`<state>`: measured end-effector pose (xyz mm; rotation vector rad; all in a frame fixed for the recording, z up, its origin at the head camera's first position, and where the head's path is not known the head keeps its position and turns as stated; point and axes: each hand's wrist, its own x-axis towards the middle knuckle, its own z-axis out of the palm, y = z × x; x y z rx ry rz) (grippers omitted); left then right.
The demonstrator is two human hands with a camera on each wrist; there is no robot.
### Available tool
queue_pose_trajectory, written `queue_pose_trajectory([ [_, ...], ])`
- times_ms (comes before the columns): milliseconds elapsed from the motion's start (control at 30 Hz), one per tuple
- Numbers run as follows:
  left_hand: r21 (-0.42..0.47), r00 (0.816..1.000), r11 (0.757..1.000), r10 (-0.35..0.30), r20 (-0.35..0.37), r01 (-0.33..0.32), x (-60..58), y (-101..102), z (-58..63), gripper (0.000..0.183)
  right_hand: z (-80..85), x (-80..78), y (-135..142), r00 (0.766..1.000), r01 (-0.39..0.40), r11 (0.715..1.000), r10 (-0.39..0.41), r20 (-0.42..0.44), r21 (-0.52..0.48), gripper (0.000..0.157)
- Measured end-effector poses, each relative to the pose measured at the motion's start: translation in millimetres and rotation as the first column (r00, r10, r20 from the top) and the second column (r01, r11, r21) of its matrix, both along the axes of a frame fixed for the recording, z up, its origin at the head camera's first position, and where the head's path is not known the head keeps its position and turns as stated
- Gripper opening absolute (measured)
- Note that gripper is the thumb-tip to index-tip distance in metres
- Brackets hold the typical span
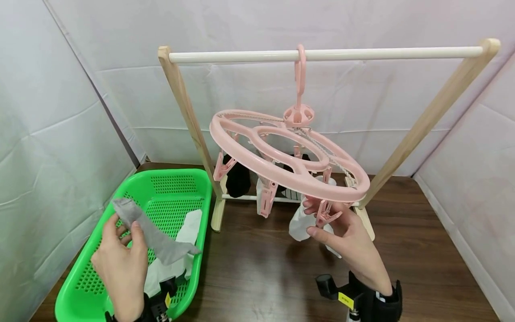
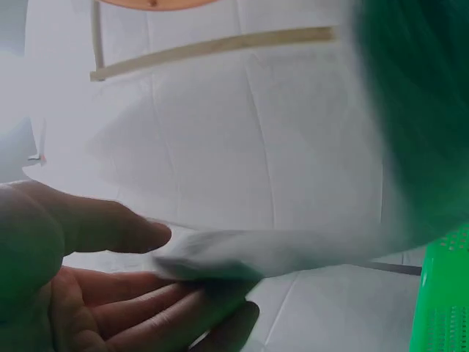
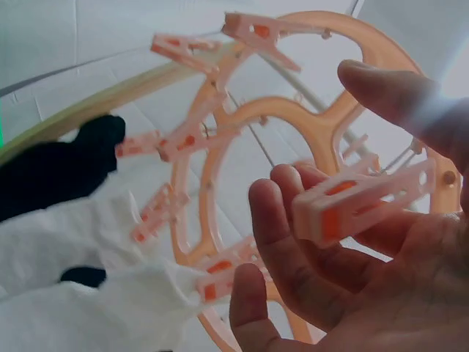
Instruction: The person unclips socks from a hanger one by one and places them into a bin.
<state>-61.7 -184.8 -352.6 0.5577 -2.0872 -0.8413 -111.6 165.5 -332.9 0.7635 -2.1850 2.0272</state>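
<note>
Over the green basket [image 1: 206,201], my left hand [image 1: 120,266] pinches a grey sock [image 1: 161,241] between thumb and fingers; the sock's other end droops towards the basket's right side. A pink round drying hanger [image 1: 259,164] hangs tilted, its right side lower. At its front right edge my right hand [image 1: 356,243] is around a hanging clothespin [image 3: 366,202]. That clothespin lies against the fingers in the right wrist view, while the thumb [image 3: 403,103] stands apart from it. Its jaws look closed and bear nothing.
A black sock [image 1: 238,179] and white socks [image 1: 299,223] hang from other clothespins. The hanger hooks over a white rod [image 1: 241,56] between wooden posts [image 1: 438,112]. White pieces of cloth [image 1: 191,227] lie in the basket. Beneath is a dark wooden table [image 1: 249,268], with white fabric walls around.
</note>
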Motion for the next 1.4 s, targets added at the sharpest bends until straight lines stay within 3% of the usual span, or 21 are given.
queue_pose_trajectory([
  [167, -0.016, 0.999, 1.0, -0.014, 0.048, 0.015, 0.1, -1, -1.5, 0.038, 0.4, -0.4, 14, 1.0, 0.028, 0.999, -0.028, -0.003, 0.021, 0.03],
  [500, -0.097, 0.994, 0.989, -0.111, 0.02, 0.113, -3.3, 6, -6.5, 0.025, -2.9, -4.6, 38, 0.986, 0.152, 0.986, -0.156, 0.053, 0.063, 0.039],
  [600, -0.104, 0.992, 0.986, -0.129, -0.011, 0.127, -11.7, -2, -26.7, 0.024, -4.1, -7.1, 41, 0.983, 0.161, 0.981, -0.169, 0.07, 0.109, 0.038],
  [700, -0.156, 0.992, 0.98, -0.124, -0.014, 0.12, -24.7, -15, -58.5, 0.026, -7.0, -11.4, 43, 0.983, 0.152, 0.98, -0.164, 0.082, 0.131, 0.039],
  [767, -0.18, 0.989, 0.974, -0.145, -0.014, 0.14, -29.4, -17, -67.8, 0.027, -10.3, -15.5, 44, 0.984, 0.147, 0.98, -0.158, 0.081, 0.131, 0.04],
  [833, -0.201, 0.987, 0.967, -0.162, -0.009, 0.157, -29.5, -10, -64.2, 0.026, -14.5, -20.1, 45, 0.985, 0.135, 0.983, -0.147, 0.09, 0.128, 0.041],
  [1000, -0.18, 0.965, 0.951, -0.259, -0.028, 0.25, -15.4, 24, -16.4, 0.019, -26.1, -29.6, 48, 0.983, 0.104, 0.983, -0.125, 0.138, 0.153, 0.039],
  [1067, -0.18, 0.96, 0.946, -0.28, -0.026, 0.271, -13.7, 32, -8.6, 0.018, -30.0, -32.2, 49, 0.981, 0.096, 0.982, -0.121, 0.151, 0.161, 0.039],
  [1167, -0.175, 0.952, 0.938, -0.306, -0.015, 0.299, -13.3, 41, -4.3, 0.019, -33.9, -34.5, 50, 0.98, 0.095, 0.979, -0.124, 0.158, 0.18, 0.037],
  [1400, -0.183, 0.933, 0.916, -0.36, 0.014, 0.356, -19.4, 50, -8.4, 0.021, -34.6, -35.5, 50, 0.96, 0.073, 0.97, -0.131, 0.247, 0.23, 0.036],
])
